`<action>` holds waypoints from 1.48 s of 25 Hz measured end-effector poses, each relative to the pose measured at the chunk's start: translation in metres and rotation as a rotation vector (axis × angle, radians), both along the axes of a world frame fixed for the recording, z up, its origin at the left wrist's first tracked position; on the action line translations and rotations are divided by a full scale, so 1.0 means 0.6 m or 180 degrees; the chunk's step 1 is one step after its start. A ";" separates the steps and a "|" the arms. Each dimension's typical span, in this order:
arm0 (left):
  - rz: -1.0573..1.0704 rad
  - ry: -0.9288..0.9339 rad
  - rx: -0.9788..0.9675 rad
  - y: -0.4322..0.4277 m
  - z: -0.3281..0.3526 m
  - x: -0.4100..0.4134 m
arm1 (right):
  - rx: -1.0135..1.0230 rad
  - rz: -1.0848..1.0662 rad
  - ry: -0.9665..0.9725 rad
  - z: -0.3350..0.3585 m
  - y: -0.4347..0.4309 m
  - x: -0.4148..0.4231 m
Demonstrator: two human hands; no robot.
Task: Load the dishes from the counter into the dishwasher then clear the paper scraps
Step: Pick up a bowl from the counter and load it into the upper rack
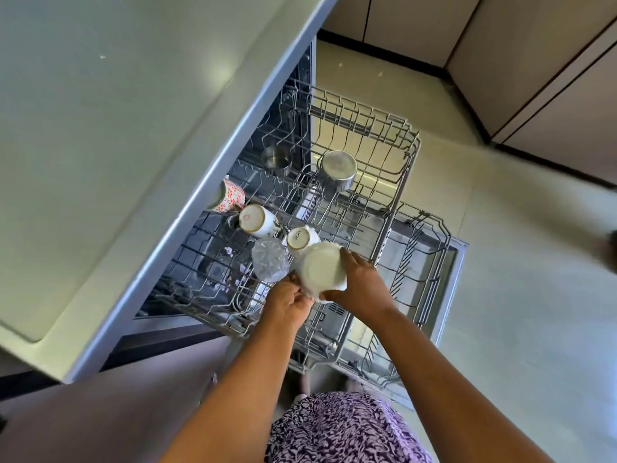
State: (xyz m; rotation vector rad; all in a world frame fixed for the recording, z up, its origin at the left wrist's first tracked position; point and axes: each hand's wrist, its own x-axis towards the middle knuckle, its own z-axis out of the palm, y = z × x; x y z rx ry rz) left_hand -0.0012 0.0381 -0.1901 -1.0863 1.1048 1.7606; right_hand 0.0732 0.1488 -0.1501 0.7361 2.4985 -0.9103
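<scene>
White ceramic fills the middle of our view: one white bowl [322,270], turned bottom up, is held by both hands just above the near end of the upper rack [405,172] of an open dishwasher [304,105]. The left hand [288,304] curls its fingers around the bowl's near edge, and the right hand [362,285] wraps over its far side, so both are grasping it. We look straight down. The pale counter [100,128] runs along the left, and a lower rack [437,255] juts out beneath. We judge the bowl is about to be set down, and the risk lies in its neighbours. It almost touches a white cup [298,237] and a clear cut glass [269,259], so a tilted or hurried placement could knock them, chip a rim, or topple the glass. A loose grip could drop the bowl through to the rack below. By our count there are two hands, one bowl, two racks, two white cups counting the second [255,220], one floral mug [230,197], one clear glass, and two steel vessels, a small one [276,160] and a larger one [338,168]. We cannot pick out any paper scraps with certainty.
</scene>
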 end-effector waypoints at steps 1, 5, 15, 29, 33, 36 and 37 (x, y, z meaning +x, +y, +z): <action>-0.0046 0.0012 -0.0075 -0.003 -0.006 -0.001 | -0.0005 0.0029 -0.0155 -0.006 -0.001 -0.009; -0.0214 -0.0064 -0.0432 -0.028 -0.043 -0.002 | -0.0129 0.0257 -0.0668 -0.018 -0.020 -0.029; -0.0960 0.0044 -0.1276 -0.041 -0.058 -0.006 | -0.0496 0.0003 -0.0764 -0.043 -0.034 -0.047; -0.1774 0.1072 -0.1517 -0.036 0.000 0.005 | -0.0826 -0.0649 -0.0411 0.002 -0.019 -0.041; -0.2065 0.1329 -0.1426 0.006 0.036 -0.018 | -0.0663 -0.0810 -0.0290 0.034 0.019 -0.047; -0.2195 0.1670 -0.1364 0.055 0.048 -0.041 | -0.0318 -0.0884 -0.0106 0.042 0.052 -0.069; -0.2218 0.1791 -0.1317 0.074 0.050 -0.050 | -0.0190 -0.0915 -0.0102 0.040 0.063 -0.079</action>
